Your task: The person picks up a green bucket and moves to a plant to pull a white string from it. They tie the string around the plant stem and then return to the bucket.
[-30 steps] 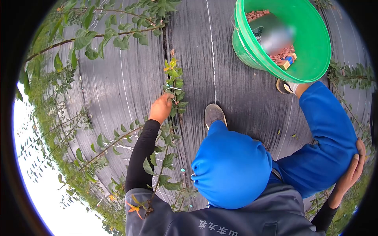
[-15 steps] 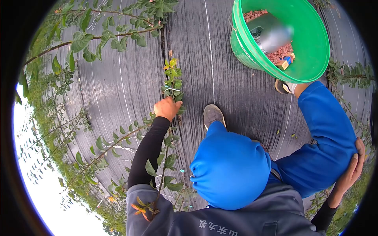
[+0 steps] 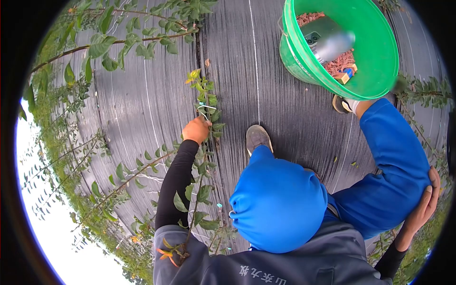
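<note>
My left hand (image 3: 197,129) is closed at the stem of a leafy young plant (image 3: 204,86), its fingertips partly hidden among the leaves. Just above the fingers, a thin white tie (image 3: 207,107) crosses the stem. Yellowish leaves top the plant. My right hand (image 3: 430,194) lies against the side of my bent right knee (image 3: 413,166), fingers stretched out and holding nothing.
A green bucket (image 3: 380,52) at the upper right contains reddish strips (image 3: 339,65), a phone (image 3: 313,39) and a blue-and-wood block (image 3: 346,75). Leafy branches (image 3: 114,45) reach in from the left. Black ground cloth (image 3: 232,57) lies underneath.
My left hand has shifted slightly left and up along the plant, whose top now leans further left. My right hand stays on the knee.
</note>
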`<state>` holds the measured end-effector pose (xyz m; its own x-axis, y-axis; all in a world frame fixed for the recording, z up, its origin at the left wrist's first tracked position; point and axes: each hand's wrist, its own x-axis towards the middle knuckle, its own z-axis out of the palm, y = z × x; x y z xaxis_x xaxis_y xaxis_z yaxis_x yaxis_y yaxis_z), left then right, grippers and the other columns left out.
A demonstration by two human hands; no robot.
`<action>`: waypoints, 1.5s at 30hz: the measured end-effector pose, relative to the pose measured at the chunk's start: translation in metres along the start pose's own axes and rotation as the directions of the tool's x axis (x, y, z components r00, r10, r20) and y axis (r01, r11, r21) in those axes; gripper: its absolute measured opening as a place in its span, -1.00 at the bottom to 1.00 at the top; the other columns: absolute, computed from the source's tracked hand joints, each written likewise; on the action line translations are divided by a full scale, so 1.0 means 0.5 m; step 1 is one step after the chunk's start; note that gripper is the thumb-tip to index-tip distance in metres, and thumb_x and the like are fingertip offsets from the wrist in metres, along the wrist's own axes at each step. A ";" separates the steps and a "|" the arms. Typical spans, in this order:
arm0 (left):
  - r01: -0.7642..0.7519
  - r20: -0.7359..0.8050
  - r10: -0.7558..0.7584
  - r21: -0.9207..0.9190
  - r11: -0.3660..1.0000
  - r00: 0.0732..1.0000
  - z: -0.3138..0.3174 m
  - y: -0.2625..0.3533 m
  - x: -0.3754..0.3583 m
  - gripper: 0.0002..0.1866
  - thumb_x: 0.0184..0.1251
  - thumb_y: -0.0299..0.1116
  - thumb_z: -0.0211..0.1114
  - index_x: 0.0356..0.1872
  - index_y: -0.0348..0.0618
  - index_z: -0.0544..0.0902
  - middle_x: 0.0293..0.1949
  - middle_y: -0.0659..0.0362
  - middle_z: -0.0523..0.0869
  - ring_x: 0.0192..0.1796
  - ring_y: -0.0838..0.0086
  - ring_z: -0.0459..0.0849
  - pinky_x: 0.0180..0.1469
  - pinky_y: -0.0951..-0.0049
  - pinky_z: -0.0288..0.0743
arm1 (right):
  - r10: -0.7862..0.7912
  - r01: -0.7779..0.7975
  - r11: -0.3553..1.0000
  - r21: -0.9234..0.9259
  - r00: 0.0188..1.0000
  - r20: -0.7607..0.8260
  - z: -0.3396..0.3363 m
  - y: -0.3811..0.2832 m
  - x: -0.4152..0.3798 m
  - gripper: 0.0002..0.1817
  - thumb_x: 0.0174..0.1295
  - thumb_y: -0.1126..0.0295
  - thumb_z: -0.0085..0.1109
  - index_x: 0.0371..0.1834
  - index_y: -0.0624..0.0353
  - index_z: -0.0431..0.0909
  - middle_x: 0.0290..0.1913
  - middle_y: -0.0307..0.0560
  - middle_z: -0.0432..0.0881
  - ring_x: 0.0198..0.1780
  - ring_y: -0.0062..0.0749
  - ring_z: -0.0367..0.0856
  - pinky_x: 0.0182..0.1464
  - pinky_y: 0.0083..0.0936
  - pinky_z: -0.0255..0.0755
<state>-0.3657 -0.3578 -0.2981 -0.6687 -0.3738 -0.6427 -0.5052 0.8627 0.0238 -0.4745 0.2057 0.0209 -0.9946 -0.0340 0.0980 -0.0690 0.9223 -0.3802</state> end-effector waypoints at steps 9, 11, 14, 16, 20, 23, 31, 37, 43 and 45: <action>0.296 0.327 0.053 -0.903 0.310 0.944 -0.091 -0.064 -0.013 -0.69 0.38 -0.13 0.06 -0.23 -0.17 0.59 -0.56 0.29 0.51 -0.57 0.51 0.46 -0.57 0.51 0.31 | 0.017 -0.017 1.000 0.000 1.000 -0.001 0.001 0.006 -0.002 -0.60 0.36 0.41 -0.30 0.13 0.36 0.42 0.22 0.09 0.42 0.29 -0.20 0.32 0.37 -0.35 0.05; 0.241 0.237 0.112 -0.970 -0.030 0.965 -0.132 -0.086 -0.040 -0.70 0.40 -0.14 0.05 -0.18 -0.16 0.57 -0.56 0.34 0.41 -0.57 0.60 0.34 -0.59 0.59 0.20 | 0.000 0.000 1.000 -0.005 1.000 0.009 0.001 0.010 0.001 -0.60 0.37 0.41 -0.31 0.14 0.36 0.42 0.23 0.09 0.42 0.29 -0.20 0.32 0.37 -0.35 0.04; 0.118 -0.021 0.238 -0.823 -0.556 0.971 -0.150 -0.140 -0.063 -0.68 0.39 -0.16 0.08 -0.07 -0.19 0.54 -0.55 0.33 0.35 -0.56 0.64 0.29 -0.61 0.65 0.17 | -0.009 0.009 1.000 0.005 0.999 0.032 0.000 0.004 0.002 -0.59 0.38 0.40 -0.32 0.17 0.35 0.40 0.24 0.08 0.42 0.30 -0.20 0.31 0.38 -0.34 0.03; 0.046 -0.267 0.268 -0.625 -0.780 0.926 -0.159 -0.150 -0.082 -0.67 0.37 -0.19 0.09 -0.02 -0.23 0.53 -0.52 0.29 0.39 -0.54 0.61 0.31 -0.60 0.63 0.21 | -0.011 0.011 1.000 -0.028 1.000 0.011 -0.002 0.012 0.003 -0.60 0.40 0.41 -0.31 0.18 0.35 0.40 0.22 0.06 0.45 0.29 -0.24 0.34 0.36 -0.38 0.07; -0.047 -0.392 0.181 -0.505 -0.862 0.902 -0.162 -0.159 -0.103 -0.65 0.30 -0.21 0.16 -0.01 -0.24 0.54 -0.33 0.18 0.57 -0.41 0.52 0.44 -0.49 0.56 0.36 | -0.015 0.015 1.000 0.002 1.000 0.009 -0.001 0.022 0.007 -0.60 0.40 0.40 -0.29 0.17 0.36 0.41 0.21 0.05 0.45 0.28 -0.22 0.35 0.35 -0.38 0.09; -0.063 -0.439 0.183 -0.489 -0.870 0.880 -0.158 -0.162 -0.102 -0.70 0.32 -0.26 0.12 -0.03 -0.20 0.56 -0.19 0.14 0.58 -0.32 0.51 0.50 -0.40 0.55 0.39 | -0.011 0.011 0.999 -0.038 1.000 0.001 -0.003 0.023 0.009 -0.60 0.40 0.38 -0.27 0.16 0.35 0.42 0.20 0.04 0.47 0.26 -0.23 0.37 0.34 -0.39 0.11; -0.025 -0.201 -0.100 -0.540 0.842 0.974 -0.070 -0.142 -0.059 -0.77 0.23 -0.17 0.25 -0.27 -0.09 0.67 -0.40 0.14 0.69 -0.33 0.41 0.66 -0.26 0.38 0.53 | 0.038 -0.039 0.999 -0.021 0.999 -0.028 -0.002 0.018 0.009 -0.59 0.40 0.30 -0.23 0.15 0.32 0.45 0.17 0.00 0.51 0.23 -0.26 0.40 0.31 -0.42 0.14; 0.079 -0.072 -0.097 -0.222 0.972 0.993 -0.045 -0.100 -0.124 -0.70 0.07 -0.08 0.32 -0.24 -0.01 0.67 -0.31 0.06 0.71 -0.18 0.12 0.68 -0.10 0.20 0.51 | 0.012 -0.013 0.999 -0.051 1.000 -0.026 -0.007 0.032 0.011 -0.59 0.40 0.30 -0.23 0.15 0.31 0.45 0.18 0.00 0.51 0.23 -0.26 0.41 0.30 -0.42 0.15; 0.105 -0.088 -0.126 -0.210 0.972 0.988 -0.018 -0.093 -0.163 -0.56 0.03 -0.12 0.36 -0.05 -0.02 0.56 -0.26 -0.01 0.70 -0.15 0.11 0.68 -0.10 0.17 0.53 | 0.023 -0.023 1.000 -0.003 0.999 -0.040 -0.002 0.029 0.012 -0.59 0.41 0.31 -0.24 0.15 0.32 0.45 0.16 0.02 0.51 0.22 -0.22 0.42 0.29 -0.40 0.17; 0.148 -0.133 -0.180 -0.221 0.964 0.975 -0.015 -0.108 -0.157 -0.65 0.09 -0.15 0.30 -0.09 0.01 0.60 -0.27 0.00 0.71 -0.16 0.08 0.67 -0.10 0.12 0.52 | -0.008 0.008 1.000 -0.014 1.000 -0.029 -0.008 0.038 0.010 -0.59 0.41 0.31 -0.24 0.15 0.32 0.45 0.16 0.02 0.51 0.21 -0.21 0.42 0.29 -0.40 0.17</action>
<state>-0.2900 -0.3774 -0.2429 -0.6333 -0.5651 -0.5288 -0.7067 0.7008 0.0974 -0.4806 0.2245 0.0177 -0.9914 -0.0306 0.1274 -0.0757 0.9271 -0.3670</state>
